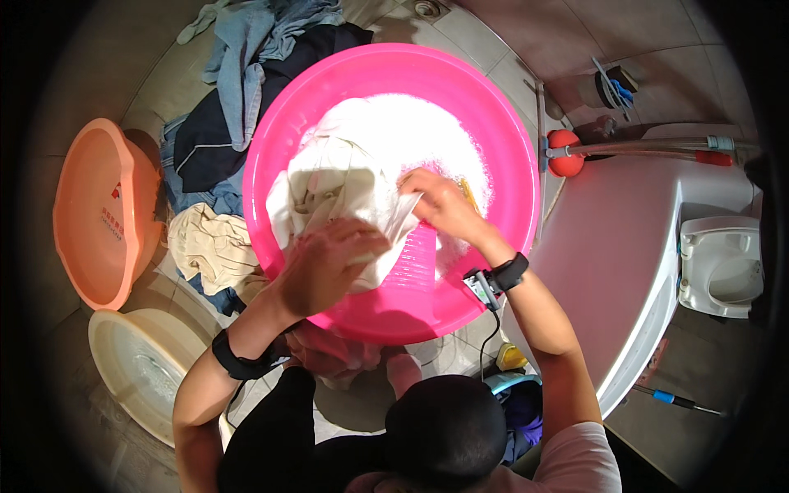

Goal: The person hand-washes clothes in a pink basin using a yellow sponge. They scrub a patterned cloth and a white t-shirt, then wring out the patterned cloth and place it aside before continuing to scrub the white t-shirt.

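Observation:
A large round pink plastic basin (518, 185) lies before me with white suds (425, 129) in it. A wet white garment (333, 179) is bunched over its left and middle part. My right hand (441, 200) grips an edge of the garment between thumb and fingers, above a pink ribbed washboard (413, 262). My left hand (333, 259) is over the garment's near part, its fingers apart and blurred; whether it grips cloth is hidden. Something yellow (468, 194) shows in the suds behind my right wrist.
Jeans (237, 68), dark clothing (209, 135) and a cream garment (212, 246) lie on the tiles at left. An orange basin (92, 215) leans beside a cream basin (142, 363) with water. At right stand a white bathtub (604, 228), a red ball-shaped object (566, 154) and a toilet (721, 265).

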A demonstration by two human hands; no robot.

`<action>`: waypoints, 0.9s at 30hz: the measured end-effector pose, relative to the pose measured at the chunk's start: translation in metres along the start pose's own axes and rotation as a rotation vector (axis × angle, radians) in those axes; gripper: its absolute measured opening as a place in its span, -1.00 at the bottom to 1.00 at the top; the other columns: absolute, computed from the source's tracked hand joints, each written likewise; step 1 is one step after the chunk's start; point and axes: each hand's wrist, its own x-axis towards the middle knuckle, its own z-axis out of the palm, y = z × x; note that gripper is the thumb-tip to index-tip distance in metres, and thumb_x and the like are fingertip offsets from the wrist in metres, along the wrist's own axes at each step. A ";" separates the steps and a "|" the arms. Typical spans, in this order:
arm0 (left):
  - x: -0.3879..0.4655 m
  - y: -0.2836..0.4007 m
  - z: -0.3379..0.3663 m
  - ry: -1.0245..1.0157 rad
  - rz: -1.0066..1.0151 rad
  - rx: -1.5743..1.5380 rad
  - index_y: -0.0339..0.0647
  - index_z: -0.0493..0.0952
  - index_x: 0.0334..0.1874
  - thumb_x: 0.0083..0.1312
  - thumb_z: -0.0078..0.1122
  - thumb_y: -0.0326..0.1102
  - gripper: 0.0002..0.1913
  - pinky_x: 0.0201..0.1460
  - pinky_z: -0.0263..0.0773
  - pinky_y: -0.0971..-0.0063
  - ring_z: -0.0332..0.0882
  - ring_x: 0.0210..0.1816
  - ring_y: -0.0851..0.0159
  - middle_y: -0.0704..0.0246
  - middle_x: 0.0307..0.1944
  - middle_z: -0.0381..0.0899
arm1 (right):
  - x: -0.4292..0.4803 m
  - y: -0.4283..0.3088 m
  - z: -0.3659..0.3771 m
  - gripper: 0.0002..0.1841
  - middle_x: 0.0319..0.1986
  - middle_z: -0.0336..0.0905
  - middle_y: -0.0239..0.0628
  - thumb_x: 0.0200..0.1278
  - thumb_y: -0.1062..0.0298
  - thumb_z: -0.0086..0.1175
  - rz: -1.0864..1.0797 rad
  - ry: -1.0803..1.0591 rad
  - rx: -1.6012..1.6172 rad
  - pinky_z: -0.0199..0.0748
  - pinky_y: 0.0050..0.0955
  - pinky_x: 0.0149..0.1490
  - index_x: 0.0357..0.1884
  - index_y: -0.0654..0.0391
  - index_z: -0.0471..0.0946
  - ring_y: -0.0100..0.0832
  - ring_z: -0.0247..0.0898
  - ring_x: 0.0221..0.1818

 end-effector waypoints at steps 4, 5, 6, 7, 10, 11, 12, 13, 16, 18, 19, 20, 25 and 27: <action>0.018 -0.001 -0.002 0.548 -0.045 0.390 -0.21 0.62 0.24 0.32 0.24 -0.51 -0.59 0.27 0.54 0.23 0.57 0.21 -0.01 0.14 0.19 0.60 | 0.004 0.007 -0.012 -0.91 -0.41 0.52 -0.56 0.52 0.44 -0.02 0.563 0.247 0.535 0.16 -0.67 -0.42 -0.13 0.11 0.54 -0.74 0.21 -0.52; 0.021 0.001 0.007 0.421 0.122 0.469 -0.25 0.62 0.23 0.31 0.23 -0.49 -0.60 0.29 0.52 0.24 0.56 0.22 0.01 0.14 0.14 0.60 | 0.004 0.006 -0.014 -0.91 -0.42 0.49 -0.56 0.51 0.45 -0.02 0.573 0.255 0.540 0.14 -0.66 -0.43 -0.13 0.11 0.53 -0.73 0.19 -0.54; 0.024 0.004 0.020 0.292 0.242 0.534 -0.28 0.62 0.21 0.30 0.23 -0.47 -0.60 0.31 0.50 0.25 0.55 0.23 0.02 0.15 0.10 0.60 | 0.005 0.005 -0.015 -0.92 -0.44 0.46 -0.56 0.50 0.45 -0.01 0.593 0.285 0.545 0.12 -0.65 -0.45 -0.13 0.11 0.53 -0.73 0.17 -0.55; 0.028 0.005 0.032 0.211 0.405 0.580 -0.32 0.62 0.20 0.30 0.22 -0.44 -0.60 0.33 0.48 0.26 0.54 0.25 0.04 0.15 0.06 0.60 | 0.006 0.003 -0.016 -0.92 -0.46 0.43 -0.56 0.49 0.46 -0.01 0.581 0.324 0.570 0.11 -0.63 -0.46 -0.12 0.10 0.52 -0.72 0.15 -0.57; 0.045 -0.006 0.065 0.068 0.392 0.832 -0.44 0.58 0.24 0.31 0.13 -0.39 -0.55 0.18 0.52 0.28 0.59 0.12 0.04 0.09 0.08 0.62 | 0.011 -0.001 -0.015 -0.76 -0.38 0.51 -0.48 0.41 0.55 -0.01 0.625 0.337 0.619 0.11 -0.61 -0.46 0.04 0.14 0.56 -0.70 0.19 -0.53; 0.044 -0.013 0.070 -0.024 0.324 0.897 -0.45 0.58 0.23 0.30 0.11 -0.39 -0.54 0.13 0.50 0.32 0.58 0.07 0.08 0.10 0.04 0.62 | 0.012 0.000 -0.015 -0.73 -0.37 0.51 -0.48 0.40 0.57 -0.02 0.612 0.342 0.623 0.11 -0.61 -0.46 0.06 0.14 0.57 -0.70 0.19 -0.54; 0.041 -0.019 0.074 -0.136 0.261 0.979 -0.46 0.58 0.21 0.28 0.10 -0.38 -0.53 0.08 0.49 0.36 0.57 0.02 0.11 0.11 -0.01 0.62 | 0.013 0.003 -0.016 -0.68 -0.41 0.52 -0.46 0.37 0.61 -0.06 0.572 0.388 0.598 0.15 -0.61 -0.46 0.06 0.15 0.61 -0.69 0.24 -0.54; 0.039 -0.026 0.077 -0.257 0.183 1.075 -0.48 0.58 0.20 0.27 0.09 -0.38 -0.53 0.03 0.47 0.40 0.57 -0.03 0.14 0.12 -0.05 0.63 | 0.013 0.006 -0.018 -0.70 -0.43 0.53 -0.46 0.37 0.61 -0.07 0.584 0.449 0.535 0.17 -0.61 -0.46 0.03 0.16 0.62 -0.69 0.27 -0.54; 0.030 -0.029 0.081 0.008 0.263 1.387 -0.44 0.63 0.03 0.26 0.10 -0.33 -0.62 -0.02 0.38 0.42 0.53 -0.11 0.22 0.26 -0.25 0.58 | 0.011 0.019 -0.030 -0.73 -0.51 0.54 -0.45 0.37 0.61 -0.10 0.501 0.674 0.440 0.29 -0.58 -0.45 -0.10 0.19 0.65 -0.63 0.41 -0.52; 0.027 -0.020 0.076 0.045 0.264 1.400 -0.42 0.63 -0.03 0.24 0.14 -0.31 -0.65 0.01 0.39 0.37 0.53 -0.10 0.21 0.26 -0.24 0.57 | 0.005 0.024 -0.044 -0.74 -0.39 0.61 -0.42 0.38 0.62 -0.09 0.523 0.686 0.470 0.37 -0.58 -0.33 -0.12 0.20 0.66 -0.61 0.46 -0.39; 0.030 -0.014 0.072 -0.047 0.227 1.315 -0.41 0.63 -0.05 0.24 0.16 -0.29 -0.66 0.01 0.40 0.35 0.53 -0.10 0.21 0.24 -0.21 0.57 | 0.000 0.025 -0.052 -0.73 -0.35 0.62 -0.42 0.38 0.63 -0.10 0.491 0.716 0.430 0.38 -0.59 -0.28 -0.12 0.21 0.66 -0.61 0.47 -0.35; 0.032 -0.005 0.066 -0.128 0.199 1.254 -0.40 0.63 -0.07 0.24 0.17 -0.28 -0.67 0.02 0.41 0.33 0.53 -0.09 0.20 0.23 -0.18 0.57 | -0.005 0.024 -0.058 -0.73 -0.32 0.62 -0.42 0.38 0.62 -0.09 0.478 0.703 0.444 0.38 -0.59 -0.25 -0.11 0.20 0.66 -0.61 0.46 -0.31; 0.003 0.051 0.054 -0.051 0.211 0.693 -0.37 0.63 -0.03 0.28 0.19 -0.23 -0.66 0.15 0.46 0.20 0.52 0.01 0.14 0.15 0.10 0.53 | -0.051 0.008 -0.071 -0.71 -0.22 0.64 -0.44 0.39 0.61 -0.09 0.479 0.612 0.395 0.33 -0.64 -0.18 -0.09 0.18 0.69 -0.65 0.42 -0.27; -0.016 0.061 0.071 -0.035 0.267 0.670 -0.38 0.65 -0.03 0.28 0.18 -0.26 -0.67 0.21 0.46 0.20 0.53 0.04 0.11 0.15 0.11 0.53 | -0.076 0.003 -0.063 -0.71 -0.26 0.64 -0.48 0.38 0.63 -0.07 0.564 0.516 0.363 0.31 -0.65 -0.20 -0.08 0.18 0.69 -0.66 0.40 -0.29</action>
